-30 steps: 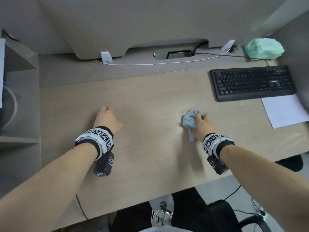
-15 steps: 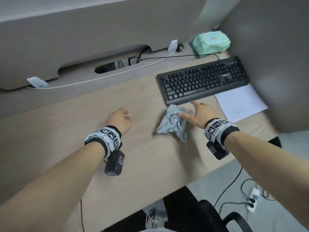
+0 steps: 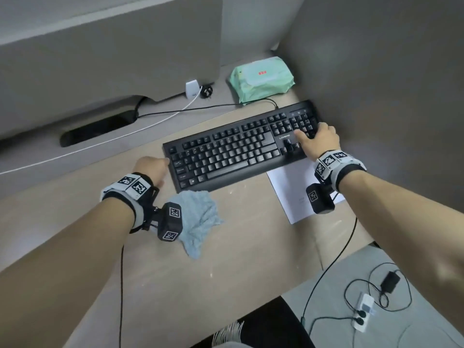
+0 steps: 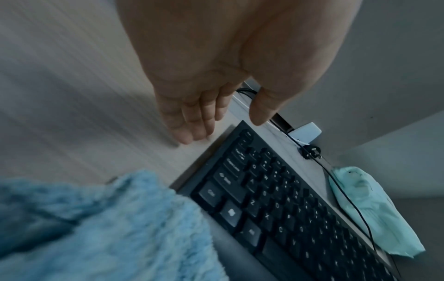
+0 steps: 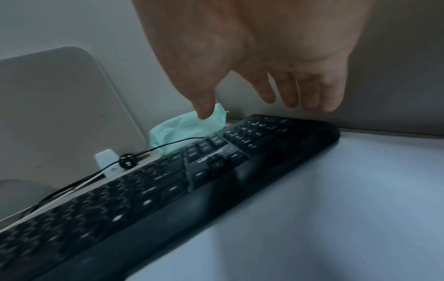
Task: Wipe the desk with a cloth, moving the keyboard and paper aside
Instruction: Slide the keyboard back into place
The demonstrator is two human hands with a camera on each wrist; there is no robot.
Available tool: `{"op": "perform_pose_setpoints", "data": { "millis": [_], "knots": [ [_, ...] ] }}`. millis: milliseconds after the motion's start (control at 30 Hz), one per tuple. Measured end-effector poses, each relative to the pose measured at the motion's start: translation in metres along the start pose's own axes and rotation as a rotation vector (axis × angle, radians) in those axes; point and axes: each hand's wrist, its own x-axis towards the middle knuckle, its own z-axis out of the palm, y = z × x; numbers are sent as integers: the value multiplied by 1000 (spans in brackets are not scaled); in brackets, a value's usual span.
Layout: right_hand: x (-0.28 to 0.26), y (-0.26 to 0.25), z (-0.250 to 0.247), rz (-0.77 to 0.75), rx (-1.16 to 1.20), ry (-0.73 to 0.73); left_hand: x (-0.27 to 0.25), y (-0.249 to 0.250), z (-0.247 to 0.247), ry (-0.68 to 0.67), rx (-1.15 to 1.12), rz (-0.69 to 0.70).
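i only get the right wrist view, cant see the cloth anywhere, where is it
Observer: The blue cloth lies loose on the desk, just in front of the left end of the keyboard. Neither hand holds it.
Operator: ok and what's the left hand doing
Observer: The left hand is beside the keyboard's left end, fingers straight and gripping nothing.

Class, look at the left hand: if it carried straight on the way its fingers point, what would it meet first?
Probably the keyboard's near left corner: the left hand's fingers reach along the desk toward it, though depth is unclear.
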Motion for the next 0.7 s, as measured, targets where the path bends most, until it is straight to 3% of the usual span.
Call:
{"op": "perform_pose_setpoints", "data": {
  "millis": [167,367,700],
  "knots": [
    [32,7,6,72,40,-53,10,12,17,-18,-122,-86],
    [46,1,7,124,76,-36,13,20,21,-43,-119,-55],
    [-5,-46,9,83,35,-24,17,-5,-52,98,-176,31]
  ]
}}
